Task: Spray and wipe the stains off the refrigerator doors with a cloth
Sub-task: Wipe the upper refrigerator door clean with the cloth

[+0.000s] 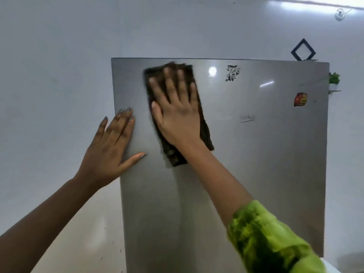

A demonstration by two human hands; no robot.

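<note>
A silver refrigerator door (256, 154) fills the middle of the head view. My right hand (177, 115) lies flat, fingers spread, pressing a dark brown cloth (204, 133) against the upper left part of the door. The cloth's top edge is blurred. My left hand (112, 146) rests flat on the door's left edge, fingers together, holding nothing. A black scribbled mark (232, 73) and a red and yellow sticker (300, 99) sit on the door's upper right. No spray bottle is in view.
A white wall (59, 75) runs behind and left of the refrigerator. A black diamond-shaped frame (303, 50) hangs above the door's right corner. A small green plant (334, 78) shows past the right edge. A tube light (315, 2) glows at the top right.
</note>
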